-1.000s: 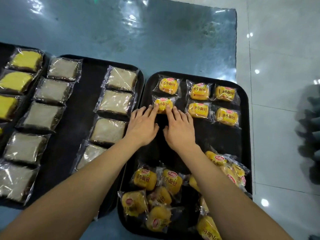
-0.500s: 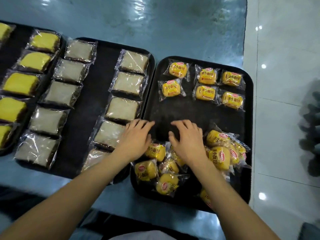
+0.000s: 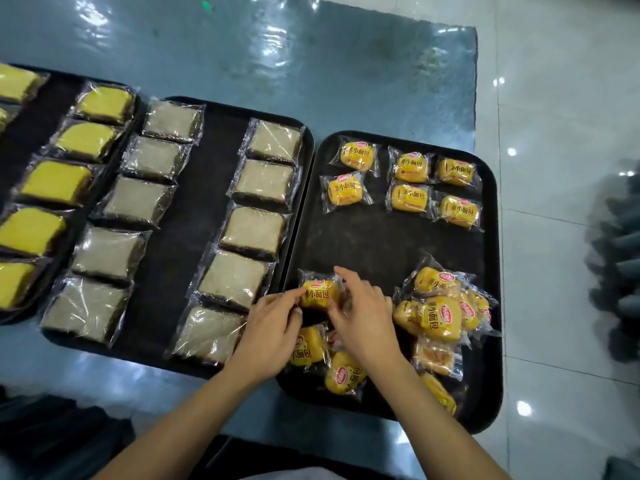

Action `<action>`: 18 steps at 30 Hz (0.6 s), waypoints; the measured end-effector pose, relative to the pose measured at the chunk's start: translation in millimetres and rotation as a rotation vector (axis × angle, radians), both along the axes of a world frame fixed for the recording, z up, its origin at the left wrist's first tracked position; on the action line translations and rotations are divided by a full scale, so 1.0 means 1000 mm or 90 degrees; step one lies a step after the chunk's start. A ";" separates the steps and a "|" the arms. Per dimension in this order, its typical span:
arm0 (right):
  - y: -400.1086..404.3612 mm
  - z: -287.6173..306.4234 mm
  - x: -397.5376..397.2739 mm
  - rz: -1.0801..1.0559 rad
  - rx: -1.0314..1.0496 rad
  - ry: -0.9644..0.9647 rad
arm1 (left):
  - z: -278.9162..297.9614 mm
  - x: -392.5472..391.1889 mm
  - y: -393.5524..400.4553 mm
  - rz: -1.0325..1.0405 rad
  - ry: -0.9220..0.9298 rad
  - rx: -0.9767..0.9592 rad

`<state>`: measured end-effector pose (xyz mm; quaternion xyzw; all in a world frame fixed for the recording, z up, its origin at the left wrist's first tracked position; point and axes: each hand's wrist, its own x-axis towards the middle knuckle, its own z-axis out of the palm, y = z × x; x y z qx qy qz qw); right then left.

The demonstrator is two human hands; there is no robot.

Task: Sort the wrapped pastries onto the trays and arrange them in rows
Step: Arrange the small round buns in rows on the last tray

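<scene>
Both hands, left [image 3: 273,327] and right [image 3: 363,320], pinch one yellow bun [image 3: 318,294] by its wrapper ends, left fingers at its left edge, right fingers at its right; whether it's lifted or lying on the right tray [image 3: 381,251] we can't tell. Ahead of our hands six buns [image 3: 408,181] already sit in short rows at the far end, two deep, three across, the leftmost pair a bit skewed. Just right of our right hand a loose pile [image 3: 440,313] waits, and a few more buns [image 3: 343,375] lie under and behind both hands. We'd judge this tray under half done: roughly a dozen left to line up. Left of our left hand the middle tray [image 3: 207,188] has grey cakes [image 3: 256,230] in two columns, and further left yellow cakes [image 3: 55,181] look rowed too, so those seem finished.
</scene>
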<state>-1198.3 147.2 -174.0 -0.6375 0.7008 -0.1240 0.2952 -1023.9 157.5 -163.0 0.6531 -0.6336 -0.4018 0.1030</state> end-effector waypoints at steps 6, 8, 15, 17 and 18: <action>-0.054 -0.006 -0.009 -0.096 -0.054 -0.153 | -0.004 -0.031 -0.049 -0.018 0.022 -0.049; -0.076 -0.009 -0.015 -0.110 -0.050 -0.162 | -0.009 -0.044 -0.075 -0.025 -0.005 -0.055; -0.100 -0.034 -0.028 -0.029 -0.054 0.081 | -0.031 -0.053 -0.105 -0.085 -0.122 -0.023; -0.095 -0.039 -0.030 0.006 -0.076 0.081 | -0.034 -0.051 -0.107 -0.053 -0.109 -0.050; -0.093 -0.042 -0.030 0.017 -0.071 0.080 | -0.036 -0.051 -0.110 -0.050 -0.113 -0.051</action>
